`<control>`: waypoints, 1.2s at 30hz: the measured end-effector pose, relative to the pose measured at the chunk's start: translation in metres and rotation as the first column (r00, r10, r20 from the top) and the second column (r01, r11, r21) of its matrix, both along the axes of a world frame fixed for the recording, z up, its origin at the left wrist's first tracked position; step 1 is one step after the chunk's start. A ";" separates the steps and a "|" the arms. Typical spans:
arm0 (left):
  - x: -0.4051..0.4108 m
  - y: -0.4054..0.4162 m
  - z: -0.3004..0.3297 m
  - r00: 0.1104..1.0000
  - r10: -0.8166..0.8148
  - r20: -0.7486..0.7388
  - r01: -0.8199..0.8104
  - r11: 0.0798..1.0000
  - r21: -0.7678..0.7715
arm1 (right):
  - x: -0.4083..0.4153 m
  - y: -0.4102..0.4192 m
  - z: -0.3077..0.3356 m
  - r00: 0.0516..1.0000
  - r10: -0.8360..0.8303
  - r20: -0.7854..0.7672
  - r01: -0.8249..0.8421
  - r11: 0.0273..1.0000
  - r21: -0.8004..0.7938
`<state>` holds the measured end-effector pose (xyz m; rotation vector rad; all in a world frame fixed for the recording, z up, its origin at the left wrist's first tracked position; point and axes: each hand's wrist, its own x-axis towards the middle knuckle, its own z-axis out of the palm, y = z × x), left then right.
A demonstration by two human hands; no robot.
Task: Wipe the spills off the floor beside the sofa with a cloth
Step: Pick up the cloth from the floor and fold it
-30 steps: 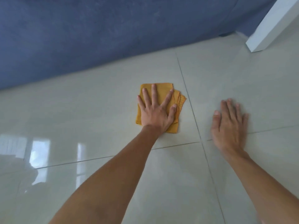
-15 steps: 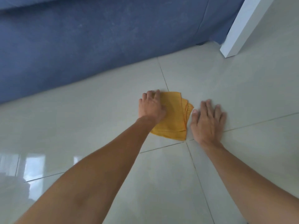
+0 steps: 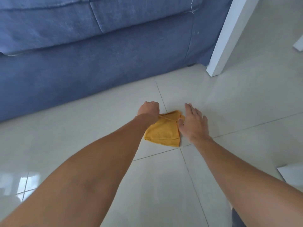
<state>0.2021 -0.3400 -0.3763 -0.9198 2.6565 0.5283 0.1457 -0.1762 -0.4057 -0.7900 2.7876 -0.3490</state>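
A folded orange cloth [image 3: 163, 132] lies on the pale tiled floor [image 3: 229, 112] in front of the blue sofa [image 3: 98, 54]. My left hand [image 3: 149, 110] is closed on the cloth's far left corner and lifts that edge a little. My right hand [image 3: 191, 122] rests flat on the tile, fingers spread, touching the cloth's right edge. No spill shows on the tiles around the cloth.
A white furniture leg [image 3: 229, 36] stands on the floor right of the sofa's end. A second white leg [image 3: 298, 45] shows at the right edge, and a white sheet-like corner [image 3: 291, 176] lies lower right. Bright window reflections gleam on the tiles at lower left.
My left hand went from flat on the cloth to gripping its far corner. My right hand slid left up against the cloth. The view tilted up, showing more of the sofa.
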 end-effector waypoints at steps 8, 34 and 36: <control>0.024 0.035 0.085 0.990 -0.079 -0.117 0.079 0.997 -0.003 | 0.020 0.001 0.097 0.953 0.237 0.188 -0.250 0.967 0.049; 0.043 0.179 0.398 0.880 -0.469 -0.070 0.436 0.859 -0.269 | 0.069 0.153 0.345 0.987 0.057 0.151 -0.004 0.945 -0.328; 0.038 0.189 0.409 0.874 -0.479 -0.086 0.445 0.858 -0.255 | 0.067 0.163 0.357 0.979 0.062 0.193 0.015 0.926 -0.377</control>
